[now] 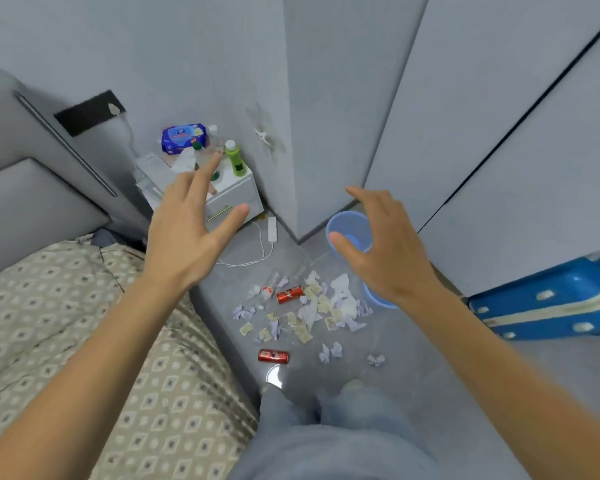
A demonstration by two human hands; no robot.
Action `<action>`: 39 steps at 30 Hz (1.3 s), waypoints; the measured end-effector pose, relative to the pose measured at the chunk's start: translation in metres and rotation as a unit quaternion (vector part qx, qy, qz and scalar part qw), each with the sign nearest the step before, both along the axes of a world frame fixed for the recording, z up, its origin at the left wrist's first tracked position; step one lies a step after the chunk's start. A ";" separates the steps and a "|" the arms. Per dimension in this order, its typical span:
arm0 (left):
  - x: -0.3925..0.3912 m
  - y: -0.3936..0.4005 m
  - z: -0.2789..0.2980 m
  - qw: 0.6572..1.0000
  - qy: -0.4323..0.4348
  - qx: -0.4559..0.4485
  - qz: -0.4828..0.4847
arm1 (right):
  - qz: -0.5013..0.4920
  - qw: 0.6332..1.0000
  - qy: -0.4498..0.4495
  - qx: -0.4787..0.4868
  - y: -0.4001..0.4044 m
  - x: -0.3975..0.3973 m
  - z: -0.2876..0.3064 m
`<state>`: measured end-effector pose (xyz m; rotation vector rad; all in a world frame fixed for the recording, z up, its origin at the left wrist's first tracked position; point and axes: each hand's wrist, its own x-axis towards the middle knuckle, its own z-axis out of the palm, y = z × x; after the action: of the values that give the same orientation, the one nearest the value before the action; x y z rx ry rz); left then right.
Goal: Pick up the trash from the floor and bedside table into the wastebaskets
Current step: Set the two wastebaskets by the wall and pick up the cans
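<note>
Crumpled paper scraps and wrappers (312,306) lie scattered on the grey floor with two red cans (289,294) (273,356) and a clear plastic bottle (269,285). Two blue wastebaskets stand beyond them: one (347,225) by the wardrobe corner, another (378,299) mostly hidden behind my right wrist. The white bedside table (236,195) carries a blue tissue pack (182,137), a green bottle (235,159) and crumpled tissue (184,159). My left hand (187,230) hovers open in front of the table. My right hand (385,244) hovers open above the baskets. Neither holds anything.
A bed with a patterned cover (84,341) fills the left side. A white power strip and cable (272,229) lie on the floor by the table. A blue suitcase (548,303) lies at the right against grey wardrobe doors (499,133). My legs (326,427) are below.
</note>
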<state>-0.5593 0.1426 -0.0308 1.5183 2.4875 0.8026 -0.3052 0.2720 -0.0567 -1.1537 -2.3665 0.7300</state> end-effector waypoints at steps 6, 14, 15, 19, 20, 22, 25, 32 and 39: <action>0.013 0.011 -0.009 0.999 0.027 -0.030 -0.026 | -0.036 0.998 0.001 -0.046 0.008 0.018 -0.029; -0.010 0.015 -0.038 0.996 0.021 -0.077 -0.050 | -0.054 0.994 -0.029 -0.086 0.013 0.003 -0.071; -0.014 0.019 -0.041 0.995 0.018 -0.082 -0.057 | -0.067 0.993 -0.034 -0.090 0.013 0.001 -0.074; -0.043 0.046 -0.056 0.993 0.009 -0.073 -0.092 | -0.113 0.987 -0.034 -0.106 0.014 -0.012 -0.089; -0.053 0.053 -0.061 0.992 0.005 -0.072 -0.104 | -0.126 0.985 -0.034 -0.109 0.014 -0.018 -0.094; -0.078 0.070 -0.073 0.988 -0.009 -0.074 -0.135 | -0.160 0.979 -0.048 -0.120 0.013 -0.035 -0.102; -0.123 0.100 -0.091 0.978 -0.026 -0.098 -0.182 | -0.219 0.964 -0.065 -0.134 0.007 -0.073 -0.115; -0.160 0.146 -0.085 0.952 -0.005 -0.103 -0.289 | -0.292 0.949 -0.020 -0.116 0.001 -0.126 -0.114; -0.115 0.155 -0.105 0.925 0.010 -0.100 -0.366 | -0.359 0.927 0.001 -0.108 -0.016 -0.092 -0.137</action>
<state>-0.6738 0.2976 -0.1356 2.1362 1.6928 0.3821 -0.3971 0.2556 -0.1936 -1.9433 -1.6688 0.7150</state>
